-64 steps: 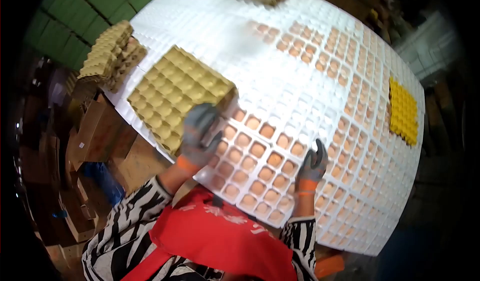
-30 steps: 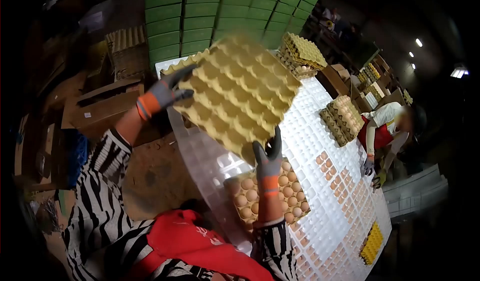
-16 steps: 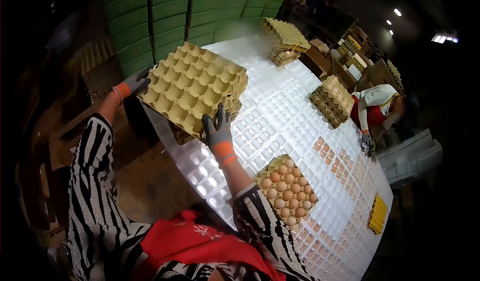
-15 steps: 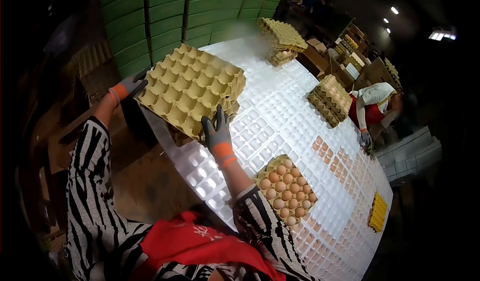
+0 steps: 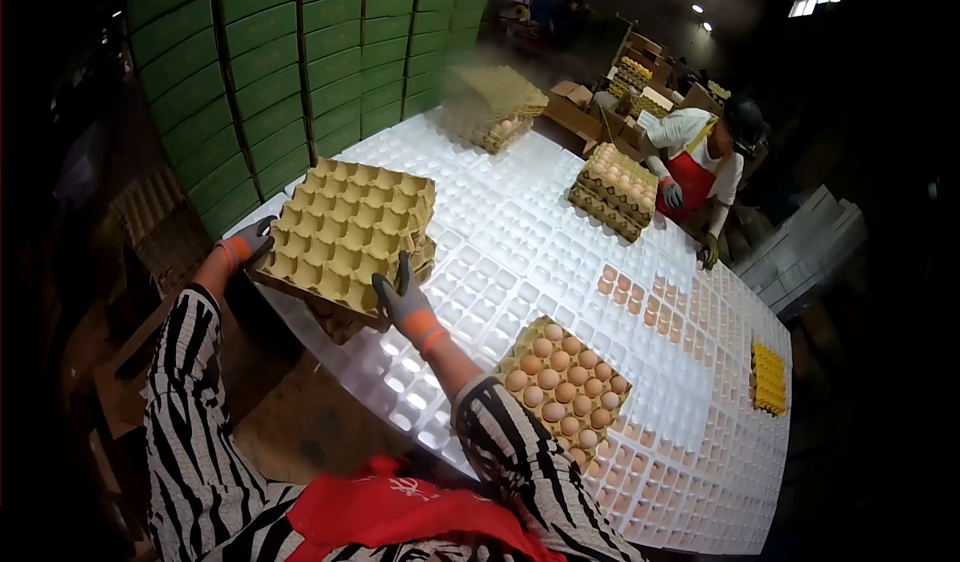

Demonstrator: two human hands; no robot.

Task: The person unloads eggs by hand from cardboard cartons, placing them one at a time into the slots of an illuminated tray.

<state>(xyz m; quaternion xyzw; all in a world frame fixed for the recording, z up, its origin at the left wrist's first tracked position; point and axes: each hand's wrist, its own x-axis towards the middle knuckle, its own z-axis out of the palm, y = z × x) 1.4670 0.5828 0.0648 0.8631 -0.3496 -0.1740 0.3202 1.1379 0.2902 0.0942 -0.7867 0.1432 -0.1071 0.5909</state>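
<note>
Before me is a pulp egg tray (image 5: 345, 224) with bare cups, on top of more trays at the left end of the table. My left hand (image 5: 256, 240), in a grey glove with an orange cuff, grips its left edge. At the near right corner, my right hand (image 5: 405, 307), gloved alike, holds the same tray with thumb and fingers apart around the edge. The undersides of both grips are hidden. To the right of my right forearm, an egg-filled pulp tray (image 5: 560, 382) lies on the white plastic egg packs (image 5: 490, 272).
Green boxes (image 5: 270, 72) are stacked along the far left. A stack of egg trays (image 5: 615, 187) and another tray stack (image 5: 495, 112) stand farther back. A yellow tray (image 5: 768, 377) lies at the right edge. A co-worker (image 5: 700, 162) leans over the far side.
The view has swung so the scene sits farther left. The tray in my hands is lower and lies flatter over the stack. The co-worker has come more fully into view.
</note>
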